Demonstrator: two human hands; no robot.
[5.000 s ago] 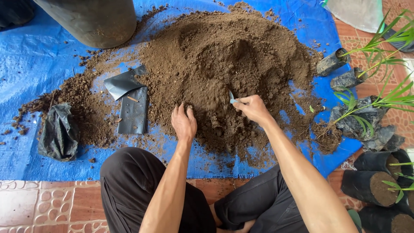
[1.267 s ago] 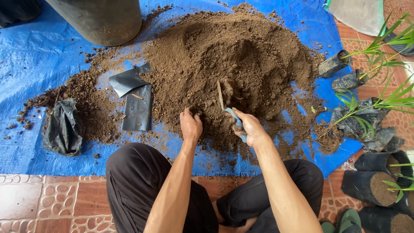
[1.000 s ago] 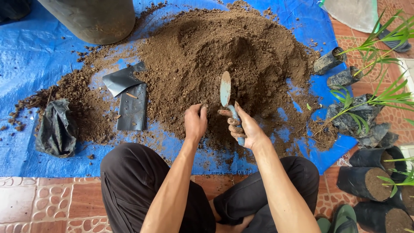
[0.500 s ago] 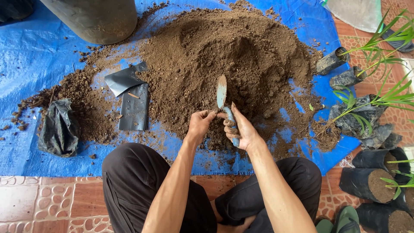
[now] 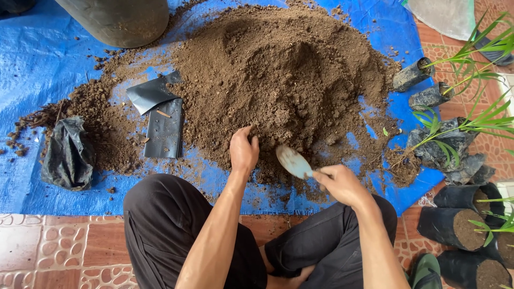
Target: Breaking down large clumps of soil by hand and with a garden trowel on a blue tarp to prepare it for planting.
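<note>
- My left hand (image 5: 243, 151) lay cupped, fingers curled down into the near edge of the soil heap (image 5: 284, 80); I could not tell whether it had closed on a handful.
- My right hand (image 5: 340, 184) was closed round the handle of the small trowel (image 5: 293, 161), its pale blade tipped up and pointing toward the upper left, just beside my left hand.
- The blade sat close to my left fingers, so I judged a careless dig could nick them.
- The heap stood steep above my left hand; undercutting its foot could have let loose soil slide onto my knees and the tiled floor (image 5: 48, 251) below the blue tarp (image 5: 43, 69).
- Flat black planting bags (image 5: 160, 120) lay left of the heap, partly on scattered soil; more spill could have buried them.
- A crumpled black bag (image 5: 67, 155) sat at the far left, well apart from both hands.
- Bagged seedlings (image 5: 444, 142) lay on their sides at the right edge of the tarp, near my right elbow's reach; a wide swing might have crushed the leaves.
- Filled black bags (image 5: 455, 225) stood at lower right, and a large dark pot (image 5: 118, 21) stood at the top left.
</note>
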